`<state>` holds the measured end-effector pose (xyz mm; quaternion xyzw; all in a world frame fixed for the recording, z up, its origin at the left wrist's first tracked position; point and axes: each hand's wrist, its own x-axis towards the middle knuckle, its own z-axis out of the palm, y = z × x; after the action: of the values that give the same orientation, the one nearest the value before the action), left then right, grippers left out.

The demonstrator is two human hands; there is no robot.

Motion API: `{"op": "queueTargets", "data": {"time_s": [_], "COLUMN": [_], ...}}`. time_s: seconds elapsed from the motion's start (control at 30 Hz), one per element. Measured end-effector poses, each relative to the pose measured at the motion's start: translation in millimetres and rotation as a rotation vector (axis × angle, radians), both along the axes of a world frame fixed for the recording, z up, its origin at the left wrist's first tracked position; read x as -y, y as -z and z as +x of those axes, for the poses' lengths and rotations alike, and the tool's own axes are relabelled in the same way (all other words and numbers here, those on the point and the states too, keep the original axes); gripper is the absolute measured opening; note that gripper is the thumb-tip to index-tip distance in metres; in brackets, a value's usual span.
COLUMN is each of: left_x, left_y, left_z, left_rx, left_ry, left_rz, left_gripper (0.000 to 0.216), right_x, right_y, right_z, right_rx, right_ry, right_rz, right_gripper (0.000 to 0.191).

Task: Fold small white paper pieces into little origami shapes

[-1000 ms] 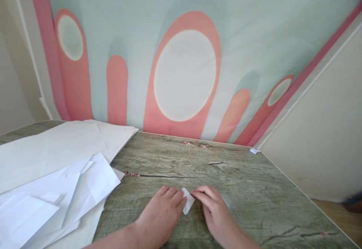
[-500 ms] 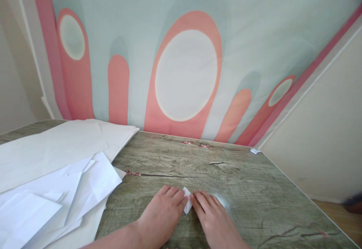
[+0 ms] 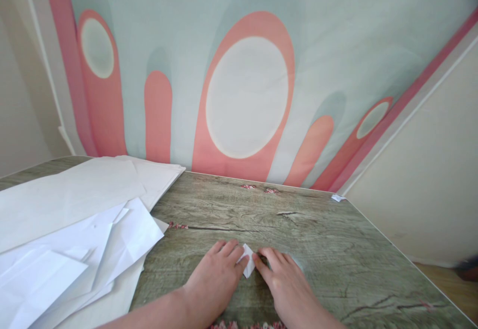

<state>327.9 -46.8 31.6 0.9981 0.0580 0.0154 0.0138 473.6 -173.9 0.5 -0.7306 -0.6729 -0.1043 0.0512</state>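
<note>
A small folded piece of white paper [image 3: 248,262], roughly diamond-shaped with a crease down its middle, lies on the wood-patterned table between my hands. My left hand [image 3: 218,278] covers its left side, with the thumb on top and the other fingers closed at its upper left edge. At the right corner, my right hand [image 3: 284,280] pinches the paper between thumb and forefinger. The undersides of the fingers are hidden.
Large white sheets [image 3: 93,179] lie stacked at the left of the table [image 3: 231,204], with loose folded papers [image 3: 127,239] on top. A small white paper scrap [image 3: 338,198] sits at the far right corner. Behind stands a patterned wall covering [image 3: 246,95].
My right hand has shifted slightly right, its fingers now in a pinch at the paper's corner. More of the folded paper shows between my hands. The view has tilted slightly.
</note>
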Motion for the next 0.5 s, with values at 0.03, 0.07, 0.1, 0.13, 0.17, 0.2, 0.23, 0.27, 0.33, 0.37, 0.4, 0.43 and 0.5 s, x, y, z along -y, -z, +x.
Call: {"op": "queueTargets", "data": {"time_s": [0.03,0.07,0.1,0.13,0.17,0.2,0.23,0.27,0.33,0.37,0.4,0.43,0.5], "left_x": [-0.5,-1.0,-1.5,-1.9,-2.2,-2.2,-2.1,-1.9,-1.5,-1.5,-1.6,-1.9,-2.7], "left_y": [-1.7,-3.3,-4.7,-5.9,-6.8,-7.5,-8.0,-8.2,-7.7,-7.0,-6.0,-4.7,-1.8], "left_z": [-0.7,-1.5,-2.4,-3.2,-4.0,-4.8,-5.5,-6.1,-6.8,-6.9,-6.8,-6.7,-6.3], "left_rx": [-0.002,-0.001,-0.002,-0.002,-0.006,-0.010,-0.016,-0.021,-0.023,-0.020,-0.017,-0.017,-0.024], "left_ry": [-0.008,-0.017,-0.026,-0.035,-0.042,-0.051,-0.061,-0.070,-0.086,-0.089,-0.091,-0.092,-0.094], "left_rz": [-0.005,-0.007,-0.009,-0.010,-0.012,-0.013,-0.015,-0.015,-0.011,-0.007,-0.001,0.007,0.028], "left_gripper": [0.036,0.038,0.039,0.040,0.041,0.042,0.043,0.044,0.043,0.042,0.041,0.041,0.040], "right_x": [0.1,0.3,0.5,0.8,1.2,1.6,2.1,2.6,3.4,3.6,3.7,3.7,3.5], "right_y": [-1.4,-2.9,-4.2,-5.4,-6.3,-6.8,-6.9,-6.5,-5.0,-4.1,-3.3,-3.0,-3.6], "right_z": [0.5,1.0,1.4,1.9,2.5,3.2,4.1,5.0,7.0,7.9,8.5,8.9,9.0], "right_rx": [-0.006,-0.013,-0.019,-0.025,-0.031,-0.038,-0.047,-0.056,-0.069,-0.073,-0.075,-0.076,-0.079], "right_ry": [-0.002,-0.004,-0.006,-0.009,-0.012,-0.015,-0.018,-0.019,-0.022,-0.021,-0.019,-0.018,-0.017], "right_rz": [-0.008,-0.014,-0.018,-0.020,-0.019,-0.016,-0.012,-0.009,-0.010,-0.014,-0.019,-0.025,-0.035], "right_gripper": [0.037,0.037,0.037,0.036,0.036,0.036,0.037,0.037,0.037,0.037,0.036,0.036,0.036]}}
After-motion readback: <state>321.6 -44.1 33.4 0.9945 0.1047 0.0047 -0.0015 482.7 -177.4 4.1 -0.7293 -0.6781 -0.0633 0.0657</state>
